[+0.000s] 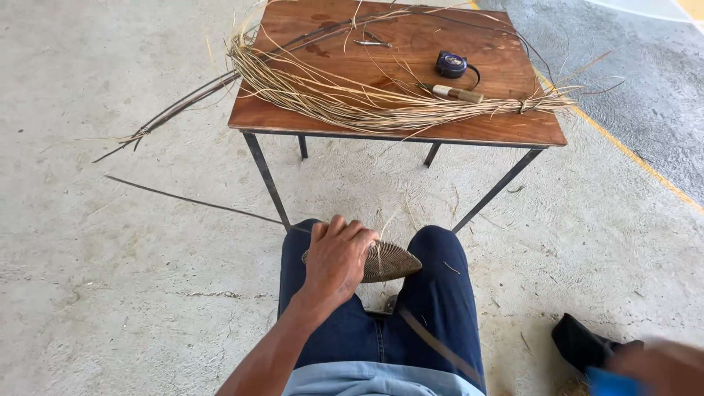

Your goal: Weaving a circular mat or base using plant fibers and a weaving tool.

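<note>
Head view. Blurred right hand (664, 367) at lower right, beside a blue object (612, 383); finger state cannot be told. Left hand (336, 258), the nearer one, has its fingers closed over a woven basket base (392, 262) on the lap, long axis left–right, free end rightward. Beyond: wooden table (506, 126) bearing reed strands (352, 95), tape measure (452, 64), knife (456, 93).

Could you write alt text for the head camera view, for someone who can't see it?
A seated person's left hand grips a small oval woven disc on their lap. Ahead, a brown wooden table holds a bundle of pale straw fibres and a dark tape measure.
</note>
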